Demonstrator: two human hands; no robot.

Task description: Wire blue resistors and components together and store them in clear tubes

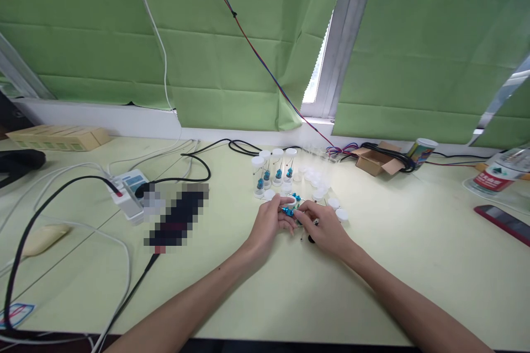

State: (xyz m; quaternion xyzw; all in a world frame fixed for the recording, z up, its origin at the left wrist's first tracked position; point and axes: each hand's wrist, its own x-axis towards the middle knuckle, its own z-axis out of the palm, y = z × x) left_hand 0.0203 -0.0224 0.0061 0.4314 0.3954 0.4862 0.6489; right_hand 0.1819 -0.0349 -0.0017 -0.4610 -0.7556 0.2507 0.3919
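Between my two hands is a small blue metallic part (287,211) with a thin stem. My left hand (270,219) has it pinched at its left end, thumb on top and the other fingers curled beneath. The fingers of my right hand (321,223) close on its right end. Just beyond my hands lie another small blue part (295,197) and a white round cap (269,195). Several clear capped tubes stand behind, such as this tube (277,168), each with a blue part inside. Small dark pieces under my right hand are partly hidden.
White caps (318,182) lie behind my right hand. To the left are a power strip (130,195), cables and a pixelated dark device (178,217). An open cardboard box (375,162) with black cable stands at the back. A phone (503,223) and large bottle (499,173) are at right.
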